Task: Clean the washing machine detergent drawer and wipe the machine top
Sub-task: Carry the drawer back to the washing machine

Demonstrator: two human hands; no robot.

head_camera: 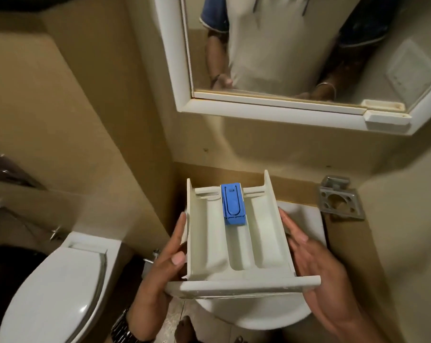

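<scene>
Both hands hold the detergent drawer point(236, 243) in the air above a white sink point(256, 315). The left hand point(165, 263) grips its left wall, thumb on the edge. The right hand point(313, 258) lies with nearly straight fingers point(293, 231) along its right wall. A blue insert point(233, 204) sits in the middle compartment.

Off-white detergent drawer point(236, 246) w/ blue insert point(233, 204), level, above basin point(256, 315)

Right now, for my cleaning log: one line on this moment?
drawer: out, over basin | left hand, right hand: on its sides | blue insert: in
</scene>
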